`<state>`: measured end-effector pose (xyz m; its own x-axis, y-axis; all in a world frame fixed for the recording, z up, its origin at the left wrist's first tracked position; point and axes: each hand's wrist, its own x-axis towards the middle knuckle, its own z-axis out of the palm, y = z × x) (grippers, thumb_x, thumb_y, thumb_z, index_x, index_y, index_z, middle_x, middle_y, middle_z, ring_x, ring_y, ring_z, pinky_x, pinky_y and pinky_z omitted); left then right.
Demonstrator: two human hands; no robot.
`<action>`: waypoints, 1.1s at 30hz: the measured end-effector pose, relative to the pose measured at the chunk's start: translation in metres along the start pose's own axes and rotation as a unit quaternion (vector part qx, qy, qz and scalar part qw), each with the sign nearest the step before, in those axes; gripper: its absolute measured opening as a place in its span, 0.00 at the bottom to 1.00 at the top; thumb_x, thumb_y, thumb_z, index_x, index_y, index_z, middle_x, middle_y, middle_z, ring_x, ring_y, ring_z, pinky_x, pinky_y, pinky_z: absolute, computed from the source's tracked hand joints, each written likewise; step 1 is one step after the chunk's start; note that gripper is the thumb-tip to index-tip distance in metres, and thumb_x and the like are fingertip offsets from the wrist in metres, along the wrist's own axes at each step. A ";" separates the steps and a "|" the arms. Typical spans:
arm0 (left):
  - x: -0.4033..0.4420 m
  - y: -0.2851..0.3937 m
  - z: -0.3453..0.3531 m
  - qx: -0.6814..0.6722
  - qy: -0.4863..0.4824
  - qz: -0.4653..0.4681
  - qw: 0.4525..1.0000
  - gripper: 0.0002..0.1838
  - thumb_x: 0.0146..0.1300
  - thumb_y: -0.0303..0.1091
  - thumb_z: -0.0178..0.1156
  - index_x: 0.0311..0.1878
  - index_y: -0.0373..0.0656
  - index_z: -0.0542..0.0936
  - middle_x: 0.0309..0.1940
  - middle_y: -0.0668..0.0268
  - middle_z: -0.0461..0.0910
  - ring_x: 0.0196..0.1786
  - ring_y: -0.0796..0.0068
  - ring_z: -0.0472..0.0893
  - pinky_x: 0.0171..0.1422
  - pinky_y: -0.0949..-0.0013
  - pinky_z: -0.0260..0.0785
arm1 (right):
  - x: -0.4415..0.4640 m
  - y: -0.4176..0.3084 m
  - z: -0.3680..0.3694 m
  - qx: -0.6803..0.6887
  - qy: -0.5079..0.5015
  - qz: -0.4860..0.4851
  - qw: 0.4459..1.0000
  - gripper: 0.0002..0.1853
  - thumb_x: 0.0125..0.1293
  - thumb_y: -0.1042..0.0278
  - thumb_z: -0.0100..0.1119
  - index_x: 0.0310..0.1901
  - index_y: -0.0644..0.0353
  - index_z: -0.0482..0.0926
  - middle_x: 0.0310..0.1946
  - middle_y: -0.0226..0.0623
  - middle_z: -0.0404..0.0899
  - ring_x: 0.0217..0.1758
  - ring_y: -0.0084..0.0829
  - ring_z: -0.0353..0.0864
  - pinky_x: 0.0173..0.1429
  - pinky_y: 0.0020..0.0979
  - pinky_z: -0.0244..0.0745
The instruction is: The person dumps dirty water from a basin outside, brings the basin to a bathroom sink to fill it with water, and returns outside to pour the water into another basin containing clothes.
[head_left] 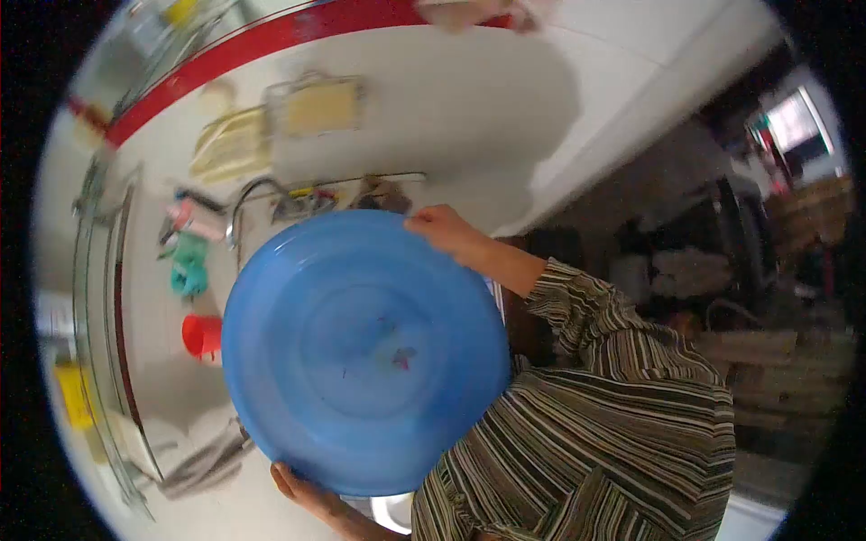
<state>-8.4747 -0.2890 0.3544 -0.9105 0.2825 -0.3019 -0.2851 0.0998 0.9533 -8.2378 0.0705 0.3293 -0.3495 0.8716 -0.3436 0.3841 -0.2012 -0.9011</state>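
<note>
A large round blue basin (361, 352) fills the middle of the view, with small dark and pinkish spots near its centre. My right hand (442, 232) pinches the rim at the upper right edge. At the lower left edge, my left hand (302, 491) grips the rim, its fingers partly hidden by the basin. The basin hides most of the sink area behind it. Above its rim, a curved metal faucet (242, 203) shows at the upper left.
A red cup (201, 336) stands left of the basin, near pink and teal bottles (189, 261). A grey cloth (206, 464) lies at lower left. Racks with a yellowish sponge (322, 108) are at the top. Glass shelves (99, 334) run along the left.
</note>
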 end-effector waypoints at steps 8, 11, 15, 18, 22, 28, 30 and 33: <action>-0.008 0.000 0.082 0.039 -0.107 0.069 0.991 0.21 0.63 0.44 0.42 0.48 0.33 0.68 0.45 0.56 0.68 0.47 0.65 0.69 0.50 0.62 0.63 | 0.014 0.060 -0.088 0.046 0.080 -0.015 0.996 0.15 0.57 0.59 0.55 0.36 0.64 0.77 0.26 0.31 0.74 0.30 0.21 0.70 0.34 0.27 0.66; 0.017 -0.004 0.108 0.142 -0.154 0.060 0.976 0.23 0.62 0.46 0.43 0.48 0.33 0.68 0.44 0.57 0.69 0.46 0.65 0.69 0.50 0.63 0.63 | 0.021 0.065 -0.112 0.063 0.079 0.037 0.994 0.14 0.58 0.59 0.54 0.36 0.62 0.78 0.27 0.31 0.75 0.31 0.21 0.70 0.36 0.27 0.67; 0.021 -0.017 0.176 0.064 -0.227 0.003 0.972 0.21 0.61 0.48 0.45 0.40 0.36 0.69 0.41 0.61 0.69 0.45 0.67 0.69 0.49 0.63 0.62 | 0.014 0.098 -0.167 0.127 0.183 0.033 0.974 0.13 0.57 0.58 0.55 0.30 0.61 0.78 0.22 0.30 0.74 0.27 0.23 0.70 0.32 0.29 0.67; 0.019 -0.033 0.224 0.132 -0.309 0.054 0.940 0.18 0.61 0.46 0.47 0.40 0.39 0.69 0.39 0.65 0.68 0.43 0.69 0.68 0.51 0.64 0.61 | -0.009 0.127 -0.215 0.177 0.257 0.010 0.950 0.14 0.57 0.58 0.55 0.29 0.62 0.78 0.21 0.30 0.74 0.26 0.23 0.70 0.32 0.30 0.67; -0.019 -0.035 0.294 0.153 -0.440 0.073 0.882 0.21 0.61 0.45 0.48 0.45 0.35 0.67 0.44 0.58 0.69 0.49 0.66 0.68 0.56 0.62 0.58 | -0.053 0.142 -0.279 0.121 0.340 0.067 0.930 0.14 0.58 0.59 0.54 0.32 0.64 0.77 0.25 0.30 0.75 0.29 0.22 0.71 0.36 0.28 0.67; -0.066 -0.050 0.399 0.296 -0.533 0.168 0.775 0.10 0.61 0.35 0.44 0.38 0.39 0.68 0.33 0.67 0.67 0.39 0.74 0.67 0.47 0.70 0.59 | -0.100 0.225 -0.360 0.140 0.510 0.114 0.841 0.13 0.57 0.59 0.55 0.31 0.63 0.78 0.26 0.29 0.75 0.29 0.21 0.71 0.36 0.27 0.67; -0.096 -0.051 0.439 0.257 -0.579 0.166 0.755 0.10 0.61 0.35 0.44 0.39 0.38 0.68 0.32 0.66 0.67 0.39 0.74 0.67 0.46 0.70 0.59 | -0.112 0.276 -0.395 0.074 0.588 0.107 0.798 0.13 0.57 0.59 0.55 0.31 0.62 0.78 0.26 0.29 0.75 0.29 0.20 0.71 0.36 0.27 0.68; -0.124 -0.053 0.492 0.230 -0.655 0.002 0.720 0.11 0.61 0.34 0.44 0.41 0.37 0.67 0.34 0.65 0.68 0.39 0.73 0.67 0.46 0.69 0.60 | -0.161 0.211 -0.422 0.139 0.592 0.086 0.789 0.12 0.57 0.60 0.56 0.32 0.62 0.78 0.26 0.29 0.75 0.30 0.20 0.71 0.35 0.27 0.68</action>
<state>-8.1997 0.1401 0.3363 0.2373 0.9110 -0.3372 0.1191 0.3172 0.9408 -7.7396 0.0762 0.3065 0.7936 0.5950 -0.1273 0.0790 -0.3083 -0.9480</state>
